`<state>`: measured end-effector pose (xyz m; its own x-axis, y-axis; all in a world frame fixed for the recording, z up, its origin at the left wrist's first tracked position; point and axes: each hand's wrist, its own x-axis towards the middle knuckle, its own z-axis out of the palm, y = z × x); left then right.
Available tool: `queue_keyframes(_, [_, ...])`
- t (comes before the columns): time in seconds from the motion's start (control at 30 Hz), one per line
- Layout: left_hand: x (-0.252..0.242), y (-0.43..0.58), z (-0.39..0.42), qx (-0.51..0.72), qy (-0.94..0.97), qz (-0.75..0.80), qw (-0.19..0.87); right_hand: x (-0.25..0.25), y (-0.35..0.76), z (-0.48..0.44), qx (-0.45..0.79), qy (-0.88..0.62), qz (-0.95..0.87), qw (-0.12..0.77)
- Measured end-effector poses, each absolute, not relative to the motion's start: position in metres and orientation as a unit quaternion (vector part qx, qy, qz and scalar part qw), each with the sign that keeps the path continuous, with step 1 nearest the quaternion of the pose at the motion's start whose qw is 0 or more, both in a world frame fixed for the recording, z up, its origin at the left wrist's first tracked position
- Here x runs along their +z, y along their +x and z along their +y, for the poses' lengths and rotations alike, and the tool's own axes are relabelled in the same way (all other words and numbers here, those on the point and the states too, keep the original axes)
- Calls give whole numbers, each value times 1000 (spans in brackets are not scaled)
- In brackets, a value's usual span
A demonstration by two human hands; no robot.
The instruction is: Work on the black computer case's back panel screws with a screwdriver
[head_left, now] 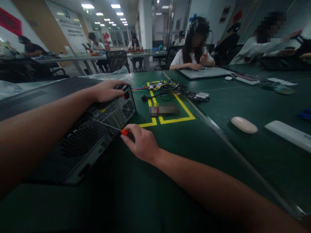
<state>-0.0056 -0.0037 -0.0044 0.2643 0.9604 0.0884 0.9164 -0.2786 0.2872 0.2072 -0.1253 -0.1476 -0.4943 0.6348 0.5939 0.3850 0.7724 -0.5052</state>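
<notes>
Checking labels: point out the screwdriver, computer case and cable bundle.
Screwdriver (124, 132), head view: orange handle.
Computer case (78, 141), head view: rear honeycomb vent.
Cable bundle (173, 87), head view: tangled black middle.

You have two hands in view, a left hand (109, 90) and a right hand (143, 144). You can count one computer case (80, 140), one screwdriver (124, 132), one tangle of cables (173, 87), one pale oval object (244, 125), one long white object (289, 134), and at least seven other people (181, 57).
</notes>
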Motion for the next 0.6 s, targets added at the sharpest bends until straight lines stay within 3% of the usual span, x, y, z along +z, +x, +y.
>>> queue_keyframes(0.6, [-3,-3,-5,119,789,596,88,-143,208,-128,148,-310,-846,408])
